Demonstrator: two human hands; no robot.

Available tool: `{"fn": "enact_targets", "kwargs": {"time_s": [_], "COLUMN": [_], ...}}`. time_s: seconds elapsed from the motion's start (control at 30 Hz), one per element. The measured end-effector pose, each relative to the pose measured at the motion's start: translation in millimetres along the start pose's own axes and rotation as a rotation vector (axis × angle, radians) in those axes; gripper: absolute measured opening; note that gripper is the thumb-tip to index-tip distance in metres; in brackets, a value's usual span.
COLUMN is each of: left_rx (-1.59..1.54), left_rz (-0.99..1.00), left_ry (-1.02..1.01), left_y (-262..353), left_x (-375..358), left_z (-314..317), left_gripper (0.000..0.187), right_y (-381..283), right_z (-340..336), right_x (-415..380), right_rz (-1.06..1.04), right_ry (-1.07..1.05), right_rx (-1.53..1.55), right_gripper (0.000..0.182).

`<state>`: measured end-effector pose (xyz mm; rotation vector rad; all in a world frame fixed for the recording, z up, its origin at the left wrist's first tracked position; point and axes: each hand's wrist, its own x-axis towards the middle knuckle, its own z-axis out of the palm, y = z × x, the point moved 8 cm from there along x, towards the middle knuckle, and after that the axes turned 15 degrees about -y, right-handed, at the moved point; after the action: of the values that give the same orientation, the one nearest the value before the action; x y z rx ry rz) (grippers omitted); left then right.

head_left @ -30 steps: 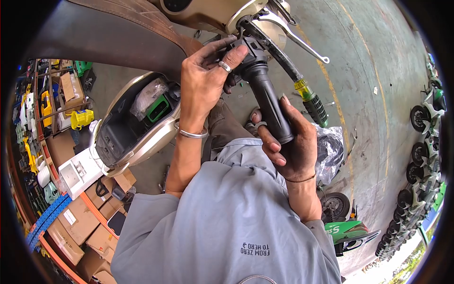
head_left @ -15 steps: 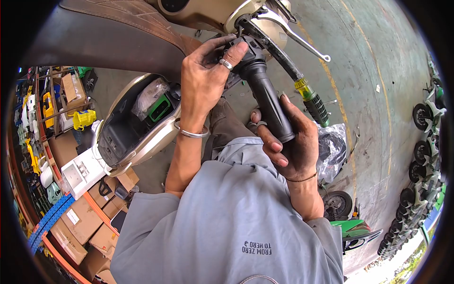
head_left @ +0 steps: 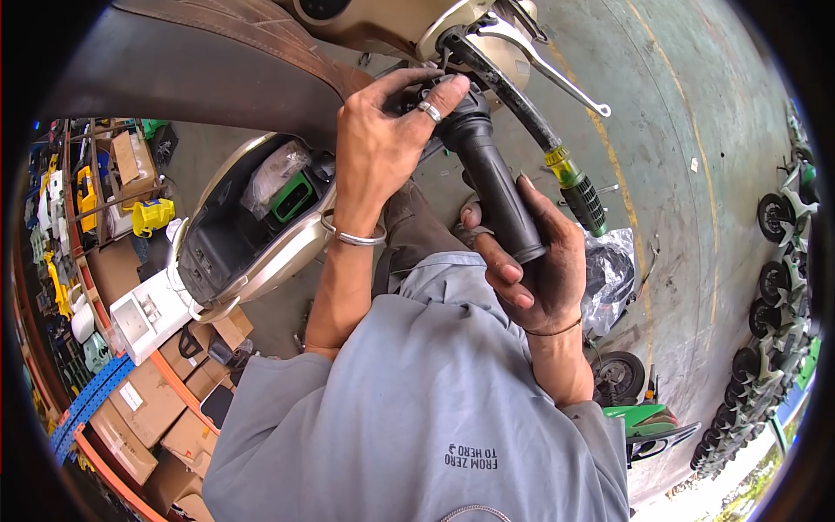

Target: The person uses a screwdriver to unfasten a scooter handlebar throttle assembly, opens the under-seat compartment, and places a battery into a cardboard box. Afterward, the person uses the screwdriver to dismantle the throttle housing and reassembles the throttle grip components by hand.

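Note:
My left hand [head_left: 383,143] pinches the black switch housing at the upper end of a scooter handlebar grip [head_left: 497,187], thumb across its top. My right hand [head_left: 552,265] cradles the grip's lower end, thumb on one side and fingers curled on the other. The grip is held tilted, off the bare handlebar [head_left: 504,87] beside it. A yellow-green and black handle, like a screwdriver's [head_left: 576,187], sits at the bar's end. A silver brake lever [head_left: 557,74] sticks out alongside. My left fingertips are partly hidden behind the housing.
A brown scooter seat [head_left: 200,78] is at upper left. Below it, a body part with an open storage well [head_left: 226,235] stands near cardboard boxes [head_left: 143,404] and shelving. A plastic-wrapped part [head_left: 609,278] lies on the floor at right. Several wheels [head_left: 774,283] line the far right.
My left thumb has shifted slightly right across the switch housing, and the left hand has turned a little. My right hand stays nearly in place under the grip.

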<state>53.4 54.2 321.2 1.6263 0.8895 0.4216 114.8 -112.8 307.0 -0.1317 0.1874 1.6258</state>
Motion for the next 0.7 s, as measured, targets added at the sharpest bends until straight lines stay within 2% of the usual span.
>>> {"fn": "enact_targets", "kwargs": {"time_s": [0.27,0.37,0.47,0.7], "left_rx": [0.117,0.115,0.109,0.071], "left_rz": [-0.031,-0.023,-0.025,-0.033], "left_ry": [-0.019,-0.017,-0.018,-0.034], "left_y": [5.6,2.7,3.1,0.9], "left_x": [4.5,4.8,4.2,5.3], "left_z": [-0.7,-1.7,-2.2,-1.6], "left_gripper": [0.04,0.04,0.039,0.038], "right_y": [0.1,0.0,1.7,0.1], "right_z": [4.0,5.7,2.8,6.2], "right_x": [1.3,1.6,1.8,2.4], "right_rz": [-0.003,-0.038,-0.004,-0.008], "right_ry": [-0.012,0.072,-0.001,0.01], "right_rx": [0.0,-0.026,0.002,-0.056], "right_gripper": [0.047,0.05,0.047,0.049]}}
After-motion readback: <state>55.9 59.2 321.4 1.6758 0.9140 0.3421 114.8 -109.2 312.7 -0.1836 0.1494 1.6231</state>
